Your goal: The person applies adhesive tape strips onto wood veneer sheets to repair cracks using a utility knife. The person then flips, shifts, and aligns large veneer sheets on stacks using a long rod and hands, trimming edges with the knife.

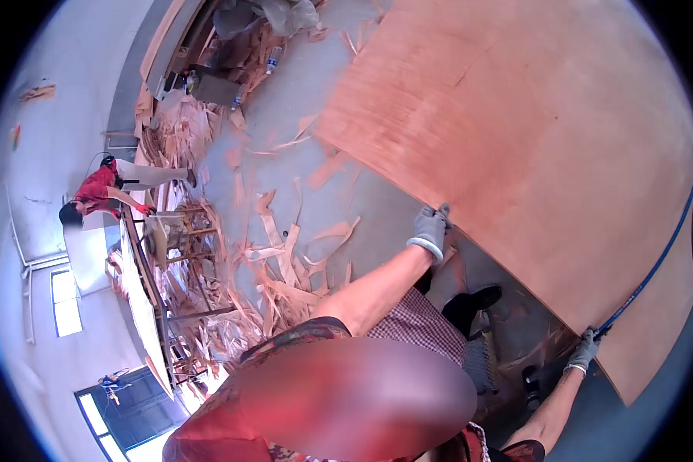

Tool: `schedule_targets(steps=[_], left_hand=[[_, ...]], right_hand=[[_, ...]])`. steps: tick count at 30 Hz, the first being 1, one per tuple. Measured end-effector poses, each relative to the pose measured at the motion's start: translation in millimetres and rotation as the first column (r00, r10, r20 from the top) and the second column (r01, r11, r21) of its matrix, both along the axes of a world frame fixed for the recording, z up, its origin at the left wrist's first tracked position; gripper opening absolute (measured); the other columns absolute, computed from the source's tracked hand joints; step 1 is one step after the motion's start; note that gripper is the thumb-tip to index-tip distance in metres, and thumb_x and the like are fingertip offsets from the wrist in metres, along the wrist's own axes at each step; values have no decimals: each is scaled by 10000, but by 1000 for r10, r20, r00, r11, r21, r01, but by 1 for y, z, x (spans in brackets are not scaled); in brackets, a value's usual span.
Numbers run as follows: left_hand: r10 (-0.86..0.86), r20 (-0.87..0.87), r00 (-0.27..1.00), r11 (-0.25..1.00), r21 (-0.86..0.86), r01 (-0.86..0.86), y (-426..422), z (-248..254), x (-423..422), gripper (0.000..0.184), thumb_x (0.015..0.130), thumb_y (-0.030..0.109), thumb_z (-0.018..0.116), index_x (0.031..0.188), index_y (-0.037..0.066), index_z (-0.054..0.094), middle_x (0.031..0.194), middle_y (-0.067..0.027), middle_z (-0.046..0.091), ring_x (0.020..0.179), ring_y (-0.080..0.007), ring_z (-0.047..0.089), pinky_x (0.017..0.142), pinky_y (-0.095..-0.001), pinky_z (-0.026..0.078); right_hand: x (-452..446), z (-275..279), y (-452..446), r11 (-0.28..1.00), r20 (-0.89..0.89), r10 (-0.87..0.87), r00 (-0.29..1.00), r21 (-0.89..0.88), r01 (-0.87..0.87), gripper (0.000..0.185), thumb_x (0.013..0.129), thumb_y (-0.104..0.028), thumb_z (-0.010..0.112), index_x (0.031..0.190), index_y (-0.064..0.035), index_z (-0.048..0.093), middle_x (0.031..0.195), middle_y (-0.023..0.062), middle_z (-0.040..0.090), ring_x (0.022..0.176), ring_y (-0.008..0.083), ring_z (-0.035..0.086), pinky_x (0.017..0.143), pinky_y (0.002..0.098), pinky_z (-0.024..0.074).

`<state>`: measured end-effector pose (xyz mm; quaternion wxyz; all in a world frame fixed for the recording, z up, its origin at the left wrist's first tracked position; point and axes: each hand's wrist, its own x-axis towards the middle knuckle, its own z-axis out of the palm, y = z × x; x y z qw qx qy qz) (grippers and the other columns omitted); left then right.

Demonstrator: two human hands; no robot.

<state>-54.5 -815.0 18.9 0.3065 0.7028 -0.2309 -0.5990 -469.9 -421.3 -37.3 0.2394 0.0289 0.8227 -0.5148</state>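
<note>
A large reddish-tan plywood sheet (470, 115) fills the upper right. My left hand (431, 225), in a grey glove, is closed on its near edge, fingertips at the rim. Farther right along the same edge, my right hand (584, 350), also gloved in grey, is closed around the lower end of a long thin blue hose or rod (651, 273). That blue length curves up across the sheet toward the right side. Whether my right fingers also grip the sheet cannot be made out. Below the edge, my checked apron (417, 327) and a dark shoe (485, 297) show.
Torn veneer strips (289, 269) litter the floor at left, with a bigger scrap heap (181, 135) by the wall. A co-worker in a red shirt (96, 187) leans over a long workbench (142, 300). Plastic bottles (272, 61) lie near the scraps.
</note>
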Motion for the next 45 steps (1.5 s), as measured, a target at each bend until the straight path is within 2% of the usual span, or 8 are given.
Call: schedule_targets(steps=[8,12,19,20,26,32,37,45], left_hand=[[13,-65,998,991,134,-4,-1,22,-4,203,863,248,635,791,101,515,568,-1,529,439,-76,413,416,-225,332],[-426,350,834,904,157,397,-7,37,5,300,867,330,595,761,52,556,595,-61,536,553,-161,507,553,-332,428],[-351,-333,875,876,215,433,-13,61,101,345,856,339,598,1027,39,601,754,-34,603,651,-123,564,551,-262,461],[-509,-224,831,794,250,554,-15,75,128,308,870,312,571,1023,45,587,783,-51,616,689,-134,578,598,-271,481],[-67,-142,988,966,239,100,32,49,268,138,847,85,482,925,49,591,790,-79,621,675,-161,583,601,-285,486],[-325,459,827,932,8,362,25,75,306,196,714,-32,479,831,19,628,861,-148,636,840,-278,609,769,-341,479],[-296,524,798,809,-307,501,-61,80,324,278,702,-2,476,942,36,610,960,-175,611,944,-333,569,839,-385,453],[-500,495,710,708,-239,665,-122,78,410,220,788,137,477,926,42,619,907,-192,626,863,-363,593,773,-419,462]], right_hand=[[-19,-20,22,994,-19,22,1000,112,-20,173,812,-62,561,983,-86,578,721,-46,487,583,78,433,512,220,357],[3,14,2,993,55,-18,998,120,12,201,789,-74,596,980,-136,587,638,-58,481,499,59,430,426,206,352],[48,94,-16,995,146,-99,984,42,94,116,796,-131,647,889,-124,577,615,-18,516,450,73,435,370,198,331],[46,94,-7,990,130,-134,982,-15,137,107,796,-153,662,845,-120,573,591,-19,502,436,76,430,357,199,319],[101,168,-104,981,176,-162,971,-76,178,178,811,-237,658,799,-97,549,551,-27,447,429,80,397,366,203,308],[140,213,-165,990,79,-127,989,75,121,277,790,-387,642,719,-146,523,503,-45,408,365,89,349,337,225,267],[206,255,-233,978,21,-198,980,72,196,327,814,-404,617,722,-111,505,492,-33,375,347,87,330,312,219,243],[315,303,-340,975,14,-218,976,-33,218,367,804,-430,626,709,-92,519,491,-30,383,346,91,327,316,233,251]])
